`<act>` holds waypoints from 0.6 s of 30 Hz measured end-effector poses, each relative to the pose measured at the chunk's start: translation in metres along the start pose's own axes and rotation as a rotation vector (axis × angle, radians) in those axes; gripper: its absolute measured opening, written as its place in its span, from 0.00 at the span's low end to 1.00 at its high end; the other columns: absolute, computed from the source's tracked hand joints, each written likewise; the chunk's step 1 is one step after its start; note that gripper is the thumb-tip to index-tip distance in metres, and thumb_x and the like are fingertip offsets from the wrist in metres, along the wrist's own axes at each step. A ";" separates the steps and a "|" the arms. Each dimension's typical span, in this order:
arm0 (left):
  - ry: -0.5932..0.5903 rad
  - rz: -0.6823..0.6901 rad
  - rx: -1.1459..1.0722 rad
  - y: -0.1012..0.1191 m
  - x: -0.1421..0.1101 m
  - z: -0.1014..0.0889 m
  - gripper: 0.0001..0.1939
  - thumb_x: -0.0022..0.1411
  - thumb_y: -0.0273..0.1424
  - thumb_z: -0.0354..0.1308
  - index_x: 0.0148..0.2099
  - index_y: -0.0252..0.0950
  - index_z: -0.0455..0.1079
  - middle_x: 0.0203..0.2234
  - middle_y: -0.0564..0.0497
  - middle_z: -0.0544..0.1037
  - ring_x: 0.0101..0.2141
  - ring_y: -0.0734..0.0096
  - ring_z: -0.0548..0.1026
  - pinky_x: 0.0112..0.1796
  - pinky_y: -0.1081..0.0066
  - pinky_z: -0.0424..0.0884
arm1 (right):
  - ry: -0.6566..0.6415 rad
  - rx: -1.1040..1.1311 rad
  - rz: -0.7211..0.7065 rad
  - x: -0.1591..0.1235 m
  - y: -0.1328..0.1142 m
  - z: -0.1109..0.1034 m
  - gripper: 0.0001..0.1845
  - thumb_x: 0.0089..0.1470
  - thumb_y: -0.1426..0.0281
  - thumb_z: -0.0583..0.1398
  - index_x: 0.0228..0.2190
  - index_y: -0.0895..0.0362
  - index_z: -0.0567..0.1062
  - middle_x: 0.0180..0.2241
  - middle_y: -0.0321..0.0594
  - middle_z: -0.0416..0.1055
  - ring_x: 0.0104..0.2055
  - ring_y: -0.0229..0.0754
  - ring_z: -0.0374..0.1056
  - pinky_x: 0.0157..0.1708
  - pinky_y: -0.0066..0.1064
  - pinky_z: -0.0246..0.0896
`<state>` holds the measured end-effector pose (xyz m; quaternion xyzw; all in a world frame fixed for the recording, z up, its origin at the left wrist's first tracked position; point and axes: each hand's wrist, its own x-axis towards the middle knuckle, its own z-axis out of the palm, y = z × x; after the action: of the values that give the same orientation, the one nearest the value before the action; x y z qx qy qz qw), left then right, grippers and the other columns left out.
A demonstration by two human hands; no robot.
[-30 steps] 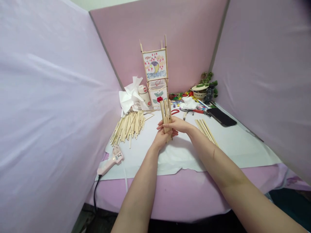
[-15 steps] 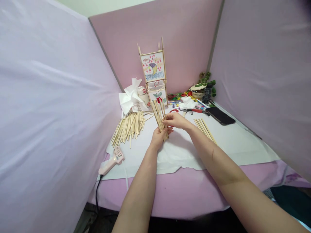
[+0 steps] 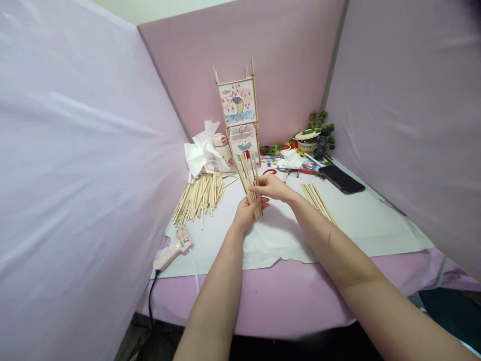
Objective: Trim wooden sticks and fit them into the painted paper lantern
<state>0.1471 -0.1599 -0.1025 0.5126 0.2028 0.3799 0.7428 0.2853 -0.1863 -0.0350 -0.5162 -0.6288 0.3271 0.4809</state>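
A bundle of thin wooden sticks (image 3: 243,173) stands tilted over the middle of the white-covered table, its upper ends fanned apart. My left hand (image 3: 247,212) is wrapped round the lower part of this bundle. Just above it, my right hand (image 3: 271,187) pinches sticks at the bundle's right side, fingertips partly hidden among them. To the left lies a large loose pile of wooden sticks (image 3: 199,198). A small row of sticks (image 3: 318,203) rests on the right, beneath my right forearm's line.
A pink glue gun (image 3: 173,251) with a black cord lies front left. Behind stand a stick-framed lantern with drawings (image 3: 237,104), white tissue (image 3: 204,150) and a canister (image 3: 223,148). At right are red-handled pliers (image 3: 306,171), a phone (image 3: 342,179) and a bowl (image 3: 307,143).
Both hands stay on the bundle, almost unmoved. The whole view has shifted very slightly; nothing is visibly taken up or let go.
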 end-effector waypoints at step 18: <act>-0.146 -0.045 0.074 0.001 -0.006 0.004 0.14 0.49 0.34 0.65 0.35 0.28 0.72 0.30 0.43 0.78 0.31 0.65 0.77 0.40 0.61 0.71 | -0.327 0.116 0.151 -0.012 -0.002 0.004 0.21 0.53 0.57 0.58 0.42 0.59 0.77 0.30 0.44 0.77 0.27 0.41 0.70 0.20 0.28 0.64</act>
<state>0.1461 -0.1669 -0.1005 0.5614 0.1737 0.3169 0.7444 0.2811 -0.1984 -0.0374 -0.4734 -0.6381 0.4775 0.3751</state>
